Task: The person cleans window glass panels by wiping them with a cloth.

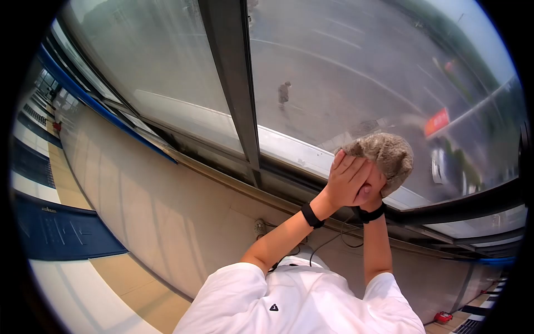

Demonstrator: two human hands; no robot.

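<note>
A fuzzy grey-brown cloth (394,158) is bunched up in front of the window glass (334,83). My left hand (347,179) presses its fingers against the cloth's near left side, overlapping the other hand. Behind it, my right hand (378,179) grips the cloth from below, its fingers partly covered. Whether the cloth touches the pane cannot be made out. Both wrists wear black bands, and a thin dark cable (328,243) hangs between the forearms.
A dark window post (231,78) stands left of the hands, above a dark lower frame. Along the left runs a blue rail (105,108). Dark blue panels (64,228) lie along the floor's left side. A small red object (443,317) sits at lower right.
</note>
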